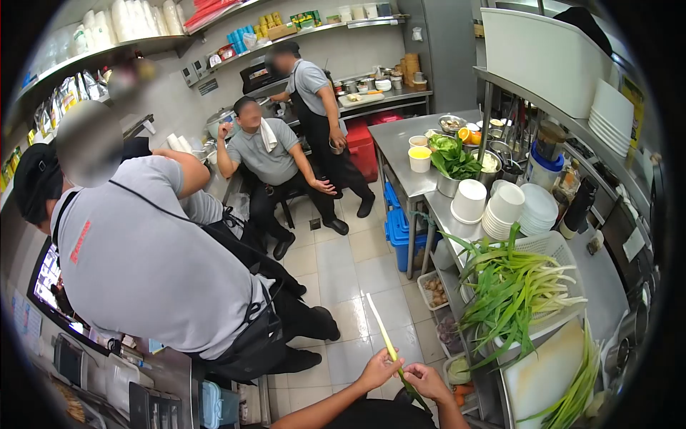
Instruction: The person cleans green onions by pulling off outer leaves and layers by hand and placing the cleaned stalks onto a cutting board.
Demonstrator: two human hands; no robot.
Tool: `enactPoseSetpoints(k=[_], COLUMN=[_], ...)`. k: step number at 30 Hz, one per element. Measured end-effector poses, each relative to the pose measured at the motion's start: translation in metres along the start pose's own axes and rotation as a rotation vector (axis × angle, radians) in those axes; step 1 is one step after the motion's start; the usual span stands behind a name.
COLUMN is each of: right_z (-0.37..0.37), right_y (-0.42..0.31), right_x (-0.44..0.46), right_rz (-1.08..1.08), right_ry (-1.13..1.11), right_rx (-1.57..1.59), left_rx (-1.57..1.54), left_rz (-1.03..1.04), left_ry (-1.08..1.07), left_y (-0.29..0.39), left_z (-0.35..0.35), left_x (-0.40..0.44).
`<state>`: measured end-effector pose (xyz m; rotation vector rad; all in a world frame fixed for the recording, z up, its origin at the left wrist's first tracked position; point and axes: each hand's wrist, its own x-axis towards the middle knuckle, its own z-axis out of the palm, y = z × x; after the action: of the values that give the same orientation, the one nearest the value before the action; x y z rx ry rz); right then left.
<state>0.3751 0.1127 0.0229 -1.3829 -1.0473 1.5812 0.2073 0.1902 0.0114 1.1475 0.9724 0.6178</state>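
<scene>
The left hand and right hand both pinch one spring onion, near centre. At right, a heap fills the basket; a smaller bunch lies nearer, on the cutting board. Which are finished cannot be told.

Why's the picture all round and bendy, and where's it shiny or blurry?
In the head view: round black edges and bent lines, probably from a wide lens; glare on the floor tiles; the seated person's head smudged; the stalk fairly clear.

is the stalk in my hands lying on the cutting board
No, the left hand and right hand hold the stalk apart from the cutting board.
</scene>
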Motion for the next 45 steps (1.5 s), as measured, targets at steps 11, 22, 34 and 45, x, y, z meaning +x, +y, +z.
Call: enactPoseSetpoints(k=[11, 22, 34, 45], right_z=[0.015, 0.014, 0.024, 0.022], right_y=[-0.001, -0.001, -0.001, 0.016], right_x=[0.008, 0.001, -0.007, -0.002], right_rz=[-0.136, -0.133, -0.089, -0.090], right_ry=[0.068, -0.007, 0.067, 0.036], right_rx=[0.150, 0.070, 0.122, 0.058], left_rx=[-0.053, -0.110, 0.061, 0.036], left_rz=[0.032, 0.038, 0.005, -0.007], left_ry=[-0.092, -0.108, -0.075, -0.030], left_y=[-0.015, -0.021, -0.015, -0.002], left_z=[0.000, -0.005, -0.011, -0.012], left_x=[0.004, 0.001, -0.003, -0.012])
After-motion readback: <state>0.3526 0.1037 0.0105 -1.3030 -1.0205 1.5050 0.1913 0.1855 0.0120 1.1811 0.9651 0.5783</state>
